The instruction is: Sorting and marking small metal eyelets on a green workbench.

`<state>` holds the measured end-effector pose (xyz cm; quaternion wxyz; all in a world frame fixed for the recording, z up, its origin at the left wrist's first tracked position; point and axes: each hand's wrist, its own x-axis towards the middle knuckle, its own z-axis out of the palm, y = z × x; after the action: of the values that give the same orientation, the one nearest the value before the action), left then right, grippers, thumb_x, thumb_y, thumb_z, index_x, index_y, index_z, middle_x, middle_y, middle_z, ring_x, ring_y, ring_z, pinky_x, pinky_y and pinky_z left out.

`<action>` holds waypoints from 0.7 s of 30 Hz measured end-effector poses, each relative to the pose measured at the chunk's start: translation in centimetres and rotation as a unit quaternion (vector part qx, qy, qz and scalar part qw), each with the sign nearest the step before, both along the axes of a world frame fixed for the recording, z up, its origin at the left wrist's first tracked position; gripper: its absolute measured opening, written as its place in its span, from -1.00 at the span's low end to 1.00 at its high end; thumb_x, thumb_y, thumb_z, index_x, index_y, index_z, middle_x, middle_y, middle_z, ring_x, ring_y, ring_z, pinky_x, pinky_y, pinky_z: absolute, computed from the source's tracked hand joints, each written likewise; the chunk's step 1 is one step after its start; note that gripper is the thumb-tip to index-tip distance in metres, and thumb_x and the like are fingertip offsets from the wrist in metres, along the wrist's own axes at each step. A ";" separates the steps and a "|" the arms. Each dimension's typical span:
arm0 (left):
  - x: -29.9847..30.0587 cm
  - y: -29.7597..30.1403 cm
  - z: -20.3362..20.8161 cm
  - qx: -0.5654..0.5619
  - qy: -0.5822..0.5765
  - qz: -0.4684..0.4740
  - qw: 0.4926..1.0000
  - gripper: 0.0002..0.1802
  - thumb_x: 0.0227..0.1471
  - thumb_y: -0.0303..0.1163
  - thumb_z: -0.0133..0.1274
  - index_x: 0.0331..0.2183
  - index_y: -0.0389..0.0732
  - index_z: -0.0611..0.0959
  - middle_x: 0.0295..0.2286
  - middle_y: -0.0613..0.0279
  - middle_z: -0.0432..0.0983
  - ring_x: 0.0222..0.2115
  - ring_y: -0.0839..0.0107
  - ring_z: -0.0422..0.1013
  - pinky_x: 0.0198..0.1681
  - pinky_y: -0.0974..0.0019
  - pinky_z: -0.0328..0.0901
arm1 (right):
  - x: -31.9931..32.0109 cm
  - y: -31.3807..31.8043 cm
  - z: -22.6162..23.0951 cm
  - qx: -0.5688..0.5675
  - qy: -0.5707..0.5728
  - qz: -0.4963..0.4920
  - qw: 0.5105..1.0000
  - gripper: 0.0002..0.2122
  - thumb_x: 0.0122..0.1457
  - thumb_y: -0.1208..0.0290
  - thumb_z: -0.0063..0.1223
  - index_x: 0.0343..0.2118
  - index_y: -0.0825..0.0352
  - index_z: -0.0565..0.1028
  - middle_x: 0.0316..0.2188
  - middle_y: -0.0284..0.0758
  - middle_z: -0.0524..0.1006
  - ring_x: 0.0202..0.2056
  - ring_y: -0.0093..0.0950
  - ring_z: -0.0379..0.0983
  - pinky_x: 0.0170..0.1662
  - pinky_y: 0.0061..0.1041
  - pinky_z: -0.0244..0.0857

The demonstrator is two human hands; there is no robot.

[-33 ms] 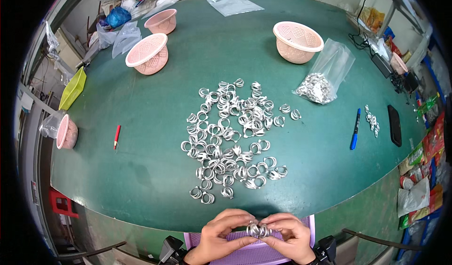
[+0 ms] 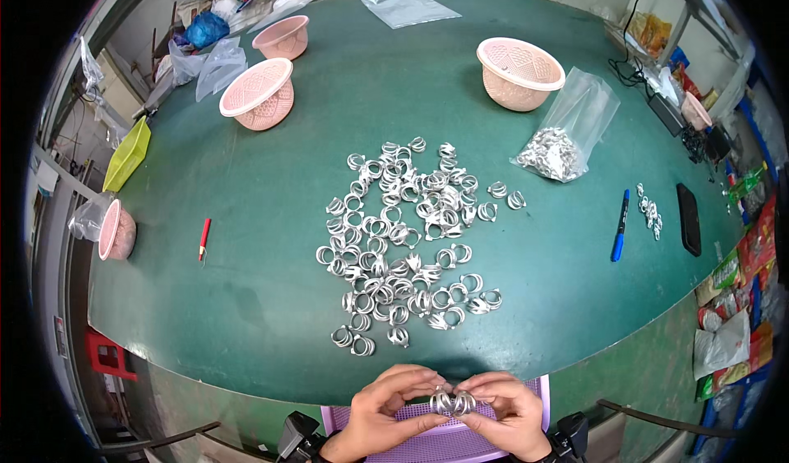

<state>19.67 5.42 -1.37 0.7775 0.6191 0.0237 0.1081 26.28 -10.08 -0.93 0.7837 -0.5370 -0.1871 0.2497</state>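
My left hand [image 2: 393, 414] and my right hand [image 2: 507, 418] meet at the table's near edge, fingertips close together. Between the left thumb and fingers is a silver metal ring [image 2: 441, 401] with several bands. A second, similar ring [image 2: 464, 403] is pinched in the right hand, right beside the first; I cannot tell whether the two are linked. Below both hands lies a purple plastic basket [image 2: 544, 397], partly covered by them. Ahead, a loose pile of silver rings [image 2: 399, 286] spreads over the middle of the green table [image 2: 246, 298].
Pink baskets stand at the far left [image 2: 265, 113], far right [image 2: 518, 93] and left edge [image 2: 123, 237]. A clear bag of small metal pieces [image 2: 552, 155] lies right of the pile. Farther right are a blue marker [image 2: 619, 237], small silver pieces [image 2: 649, 212] and a black phone [image 2: 689, 220]. A red pen-like tool [image 2: 205, 239] lies left.
The ring in my right hand has turned very slightly. Both hands and everything on the table otherwise look the same.
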 end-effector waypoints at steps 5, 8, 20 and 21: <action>-0.1 0.5 -0.2 -0.171 0.024 -0.073 0.982 -0.31 -0.26 -0.81 0.03 -0.03 -0.32 0.19 -0.19 -0.08 0.26 -0.13 0.14 0.29 -0.05 0.17 0.24 | 0.5 -0.8 -0.4 -0.037 -0.056 -0.006 0.998 -0.68 -0.20 0.78 0.11 -0.31 0.46 0.34 -0.24 -0.08 0.33 -0.19 -0.35 0.35 -0.13 -0.43 0.31; 0.0 0.3 -0.2 -0.205 0.013 -0.072 0.976 -0.32 -0.26 -0.81 0.04 -0.04 -0.32 0.20 -0.18 -0.09 0.26 -0.12 0.16 0.28 -0.05 0.18 0.24 | 0.5 -0.8 0.0 -0.053 -0.060 -0.016 0.997 -0.71 -0.21 0.77 0.12 -0.36 0.44 0.36 -0.26 -0.09 0.35 -0.20 -0.35 0.36 -0.15 -0.43 0.31; -0.8 2.2 3.1 0.337 0.051 -0.213 0.916 -0.42 -0.31 -0.51 0.21 -0.14 -0.19 0.39 -0.09 0.04 0.19 -0.16 0.15 0.29 -0.07 0.22 0.18 | 2.7 -1.6 1.3 -0.119 -0.299 0.152 0.935 -0.74 -0.17 0.71 0.08 -0.33 0.40 0.41 -0.33 -0.22 0.44 -0.23 -0.30 0.36 -0.19 -0.42 0.25; -0.4 2.5 3.7 0.413 0.048 -0.164 0.895 -0.52 -0.33 -0.40 0.23 -0.25 -0.21 0.49 -0.22 0.10 0.28 -0.25 0.17 0.30 -0.17 0.27 0.18 | 3.1 -1.4 1.3 -0.176 -0.281 0.126 0.935 -0.79 -0.18 0.69 0.08 -0.39 0.39 0.42 -0.35 -0.22 0.44 -0.25 -0.33 0.38 -0.19 -0.44 0.24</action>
<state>19.31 7.91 2.34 0.4564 0.8840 -0.0879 -0.0505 29.42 -11.53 0.41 0.5544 -0.6865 -0.4192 0.2138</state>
